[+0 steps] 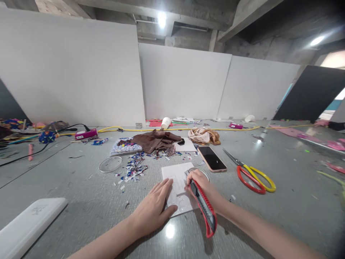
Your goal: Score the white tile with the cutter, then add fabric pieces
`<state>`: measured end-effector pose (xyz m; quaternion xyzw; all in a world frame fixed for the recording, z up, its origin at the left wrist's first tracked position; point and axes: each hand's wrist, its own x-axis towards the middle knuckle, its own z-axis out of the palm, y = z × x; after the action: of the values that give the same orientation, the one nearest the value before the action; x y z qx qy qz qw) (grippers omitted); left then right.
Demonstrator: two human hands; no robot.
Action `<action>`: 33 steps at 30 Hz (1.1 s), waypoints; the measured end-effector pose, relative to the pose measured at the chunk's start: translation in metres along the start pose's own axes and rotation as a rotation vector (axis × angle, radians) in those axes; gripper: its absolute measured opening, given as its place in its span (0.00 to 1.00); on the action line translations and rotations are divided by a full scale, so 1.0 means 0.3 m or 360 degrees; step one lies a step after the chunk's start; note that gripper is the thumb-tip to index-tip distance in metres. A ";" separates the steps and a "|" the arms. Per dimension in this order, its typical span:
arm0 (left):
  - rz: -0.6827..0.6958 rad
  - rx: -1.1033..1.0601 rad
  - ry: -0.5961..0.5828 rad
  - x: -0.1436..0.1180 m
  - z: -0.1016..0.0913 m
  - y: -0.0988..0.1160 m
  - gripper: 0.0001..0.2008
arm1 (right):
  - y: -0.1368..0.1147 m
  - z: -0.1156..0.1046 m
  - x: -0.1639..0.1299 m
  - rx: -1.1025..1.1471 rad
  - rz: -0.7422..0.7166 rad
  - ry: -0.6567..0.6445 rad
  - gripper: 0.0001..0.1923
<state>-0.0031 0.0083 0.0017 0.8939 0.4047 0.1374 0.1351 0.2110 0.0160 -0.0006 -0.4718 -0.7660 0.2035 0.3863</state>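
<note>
My right hand (201, 181) grips a red and black utility knife (205, 208), its tip down on a white sheet of card (176, 176) lying flat on the grey table. My left hand (155, 208) rests flat, fingers together, on the sheet's left edge. Faint circle outlines show on the sheet near the knife tip. A clear round lid (202, 172) lies partly hidden behind my right hand.
A phone (212, 158) lies face up beyond the sheet. Red and yellow scissors (253, 175) are at right. Another clear round lid (110, 164), coloured paper scraps (133, 167), brown cloth (156, 141) and a mosaic tile (124, 146) sit at left-centre. A white box (27, 226) occupies the near left.
</note>
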 end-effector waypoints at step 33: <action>0.0318 0.0277 0.0254 0.001 0.008 0.001 0.13 | -0.020 0.016 -0.004 -0.0272 -0.0191 0.0003 0.05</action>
<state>-0.0019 0.0080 -0.0005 0.9243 0.3336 0.1853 0.0103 0.2041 0.0124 0.0000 -0.4565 -0.8071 0.1133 0.3569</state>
